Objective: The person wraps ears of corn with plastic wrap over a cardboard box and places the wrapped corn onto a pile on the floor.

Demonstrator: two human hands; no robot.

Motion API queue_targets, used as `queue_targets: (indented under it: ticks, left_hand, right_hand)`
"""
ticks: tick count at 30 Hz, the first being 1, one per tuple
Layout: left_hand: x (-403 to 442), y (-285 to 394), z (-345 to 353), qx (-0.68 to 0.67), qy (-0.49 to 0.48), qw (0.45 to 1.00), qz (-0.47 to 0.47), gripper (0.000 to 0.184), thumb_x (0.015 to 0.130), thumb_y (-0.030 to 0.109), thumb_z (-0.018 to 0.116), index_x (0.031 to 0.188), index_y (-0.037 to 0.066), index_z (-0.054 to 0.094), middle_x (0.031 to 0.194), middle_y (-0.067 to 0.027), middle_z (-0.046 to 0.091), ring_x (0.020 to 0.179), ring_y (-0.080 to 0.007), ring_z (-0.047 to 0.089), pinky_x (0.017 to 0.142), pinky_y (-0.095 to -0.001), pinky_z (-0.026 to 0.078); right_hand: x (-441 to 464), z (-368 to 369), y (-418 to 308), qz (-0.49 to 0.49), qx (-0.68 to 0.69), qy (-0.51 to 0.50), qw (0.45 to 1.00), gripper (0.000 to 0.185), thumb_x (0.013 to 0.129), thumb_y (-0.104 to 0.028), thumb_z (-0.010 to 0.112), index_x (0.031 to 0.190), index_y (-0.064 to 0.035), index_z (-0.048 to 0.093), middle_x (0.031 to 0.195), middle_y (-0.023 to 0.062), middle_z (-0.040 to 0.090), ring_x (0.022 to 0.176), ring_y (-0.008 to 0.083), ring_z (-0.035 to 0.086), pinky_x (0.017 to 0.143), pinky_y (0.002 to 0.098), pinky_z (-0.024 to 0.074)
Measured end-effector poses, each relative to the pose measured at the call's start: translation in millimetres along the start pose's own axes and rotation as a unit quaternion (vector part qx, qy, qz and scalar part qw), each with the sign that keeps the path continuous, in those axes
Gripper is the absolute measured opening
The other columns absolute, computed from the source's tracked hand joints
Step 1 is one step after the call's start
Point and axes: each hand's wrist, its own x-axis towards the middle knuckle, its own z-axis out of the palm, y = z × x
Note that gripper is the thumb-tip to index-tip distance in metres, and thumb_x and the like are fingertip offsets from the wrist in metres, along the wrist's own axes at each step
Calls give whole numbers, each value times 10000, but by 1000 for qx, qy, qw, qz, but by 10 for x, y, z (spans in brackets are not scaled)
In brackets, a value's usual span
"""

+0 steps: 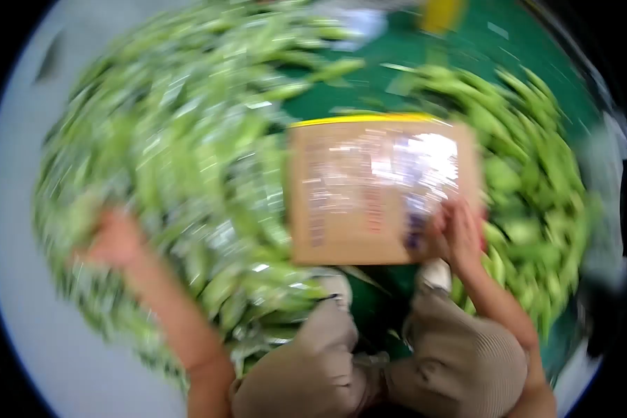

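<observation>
A brown cardboard box [348, 230] with a yellow top edge and shiny clear wrap lies in front of my knees. At its lower right, my right hand [460, 230] rests against the surface, fingers stretched out. My left hand [115, 240] is far out to the left, over a wide heap of clear plastic packs of long green peppers [188, 153]. Motion smears its fingers, and a pale green blur [83, 212] lies against them; whether it is gripped is unclear. Loose long green peppers [536, 188] are piled right of the box.
Green floor covering [390, 76] shows behind the box, with a yellow object [440, 15] and a whitish plastic sheet [359, 28] at the back. My knees [460, 348] are bent close to the box. Pale floor [21, 244] borders the heap on the left.
</observation>
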Motion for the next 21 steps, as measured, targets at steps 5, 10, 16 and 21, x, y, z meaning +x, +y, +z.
queue_targets:
  ticks: [5,10,16,21]
  left_hand:
    - [-301,-824,707,196,-87,974,67,475,1027,242,586,1418,-25,554,1406,-158,622,1278,-279,618,1156,-434,447]
    - [-1178,-1525,1208,624,-411,606,273,713,927,328,686,1560,79,472,1670,-178,376,1566,-379,297,1276,-591,164]
    - [-1302,-1641,1195,673,-429,555,236,714,956,395,659,1581,106,467,1705,-160,327,1578,-410,262,1274,-616,140]
    - [-1334,-1647,1181,678,-417,562,223,657,936,390,686,1539,167,549,1699,-154,347,1566,-438,277,1256,-625,181]
  right_hand:
    - [489,-1440,241,-142,-333,302,882,313,977,-215,716,1163,14,610,1030,135,648,944,266,633,862,380,519]
    - [746,-2509,680,-41,-526,328,783,306,839,-30,669,1141,1,635,1175,229,626,1141,448,585,959,499,492]
    - [1540,-2422,522,-29,-485,230,843,399,988,-343,634,1200,-7,666,1259,227,641,1192,430,599,1010,488,503]
    - [2109,-1701,908,85,-559,233,791,767,832,-621,756,1264,5,659,1293,279,627,1222,450,604,1037,533,501]
